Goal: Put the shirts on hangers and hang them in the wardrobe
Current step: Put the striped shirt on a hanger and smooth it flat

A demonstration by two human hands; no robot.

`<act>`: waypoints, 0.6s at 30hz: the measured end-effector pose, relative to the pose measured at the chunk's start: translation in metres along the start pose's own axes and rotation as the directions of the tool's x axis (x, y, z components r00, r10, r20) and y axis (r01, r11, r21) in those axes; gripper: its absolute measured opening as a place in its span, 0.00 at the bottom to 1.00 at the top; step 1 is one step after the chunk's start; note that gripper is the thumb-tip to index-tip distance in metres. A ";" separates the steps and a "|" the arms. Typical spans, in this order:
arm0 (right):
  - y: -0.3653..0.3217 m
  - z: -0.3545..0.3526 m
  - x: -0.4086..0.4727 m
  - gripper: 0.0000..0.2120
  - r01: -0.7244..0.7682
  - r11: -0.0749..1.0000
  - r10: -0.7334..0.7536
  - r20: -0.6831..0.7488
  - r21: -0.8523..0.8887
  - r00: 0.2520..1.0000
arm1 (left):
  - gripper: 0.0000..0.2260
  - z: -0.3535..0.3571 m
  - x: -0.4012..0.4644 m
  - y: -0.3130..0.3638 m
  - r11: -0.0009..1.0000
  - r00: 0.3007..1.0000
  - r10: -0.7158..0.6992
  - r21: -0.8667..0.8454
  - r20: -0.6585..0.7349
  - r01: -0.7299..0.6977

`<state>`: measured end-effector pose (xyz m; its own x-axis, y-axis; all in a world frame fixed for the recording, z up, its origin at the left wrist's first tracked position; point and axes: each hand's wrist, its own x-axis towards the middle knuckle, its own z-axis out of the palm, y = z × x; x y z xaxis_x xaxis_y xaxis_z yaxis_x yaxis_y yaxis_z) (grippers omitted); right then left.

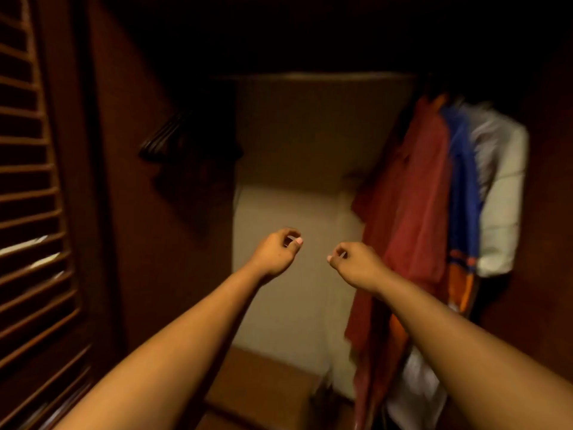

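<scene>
Dim and brown all round, the wardrobe [310, 135] opens ahead of you, its louvred door [34, 197] swung out at your left. You have three shirts hanging at the right: a red shirt [412, 212], a blue shirt [462, 187] trimmed in orange, and a white shirt [502, 193]. Dark empty hangers [161, 138] bunch at the left. Your left hand [279, 252] and right hand [356, 262] are both curled shut, holding nothing, well short of the shirts.

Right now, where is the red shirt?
In the head view the red shirt hangs at the wardrobe's right side, leftmost of the hung clothes, beside the blue one.
</scene>
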<state>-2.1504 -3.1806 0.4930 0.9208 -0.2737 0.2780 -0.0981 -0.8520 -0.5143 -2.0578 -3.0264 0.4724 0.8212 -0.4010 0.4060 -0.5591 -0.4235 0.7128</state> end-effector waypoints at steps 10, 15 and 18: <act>-0.024 0.298 -0.184 0.12 -0.058 0.994 -0.020 0.677 0.093 0.736 | 0.13 0.013 -0.325 -0.204 0.711 0.715 -0.699 0.132 0.028 0.690; -0.085 0.378 -0.262 0.15 0.002 0.993 -0.101 0.813 0.122 0.573 | 0.14 -0.027 -0.450 -0.240 0.474 0.474 -0.876 0.029 -0.083 0.880; -0.127 0.414 -0.298 0.14 0.042 0.988 -0.148 0.854 0.147 0.499 | 0.13 -0.060 -0.507 -0.256 0.380 0.370 -0.916 -0.039 -0.157 0.924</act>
<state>-2.2560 -2.8058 0.1392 0.7966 0.3706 -0.4775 -0.0029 -0.7876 -0.6161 -2.3243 -2.6658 0.1184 0.8334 0.3671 -0.4131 0.5513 -0.4998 0.6681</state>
